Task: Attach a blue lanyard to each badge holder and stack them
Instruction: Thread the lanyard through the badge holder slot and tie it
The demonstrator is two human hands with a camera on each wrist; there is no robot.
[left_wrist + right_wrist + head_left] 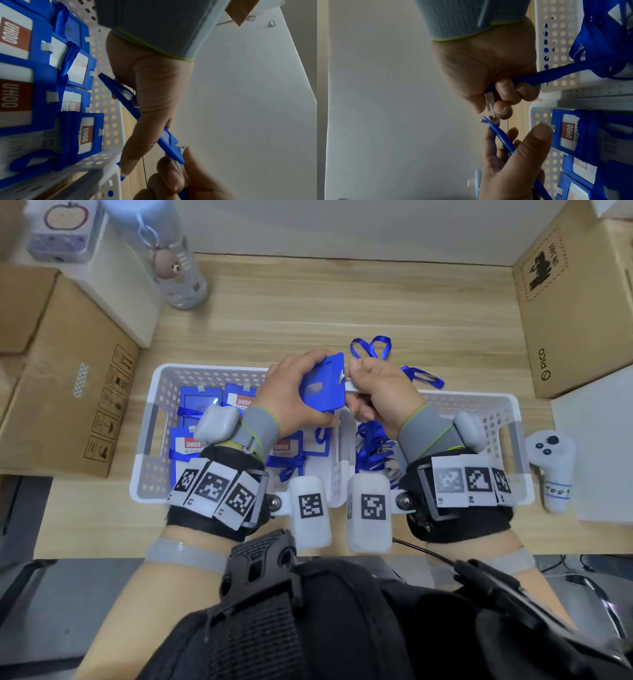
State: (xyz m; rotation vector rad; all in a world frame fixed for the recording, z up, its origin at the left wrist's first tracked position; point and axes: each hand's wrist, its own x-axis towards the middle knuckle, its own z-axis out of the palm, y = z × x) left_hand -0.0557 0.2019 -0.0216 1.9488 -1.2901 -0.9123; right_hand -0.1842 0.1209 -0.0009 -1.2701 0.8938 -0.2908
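Observation:
My left hand point(291, 392) grips a blue badge holder point(322, 385) above the baskets, its back side up. In the left wrist view the badge holder point(130, 108) shows edge-on under my thumb. My right hand point(376, 390) pinches the metal clip point(490, 104) of a blue lanyard point(371, 347), and the clip's tip sits at the holder's top slot point(483, 120). The lanyard strap point(556, 74) trails from my right fist over the basket. Several finished holders with lanyards point(202, 405) lie in the left white basket point(161, 392).
The right white basket point(507, 419) holds a heap of loose blue lanyards point(371, 446). Cardboard boxes stand at the left point(65, 392) and right point(575, 313). A bottle point(171, 261) stands at the back left, and a white controller point(553, 470) lies right of the baskets.

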